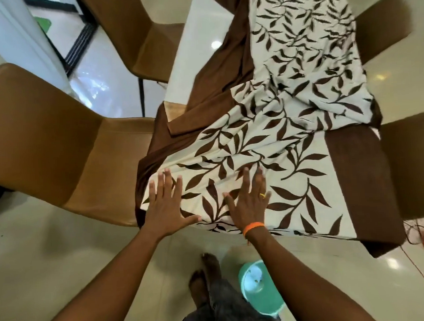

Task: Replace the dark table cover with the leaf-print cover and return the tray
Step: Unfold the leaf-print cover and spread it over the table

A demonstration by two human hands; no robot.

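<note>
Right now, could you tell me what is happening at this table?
A person is spreading the leaf-print cover over the table. The left hand and right hand lie flat on its near end, fingers open. The far half is bunched and folded, leaving the table's far left side bare. No tray is in view.

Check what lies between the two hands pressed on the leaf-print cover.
Head view: only a flat stretch of the leaf-print cover lies between the left hand and the right hand; no other object sits there.
</note>
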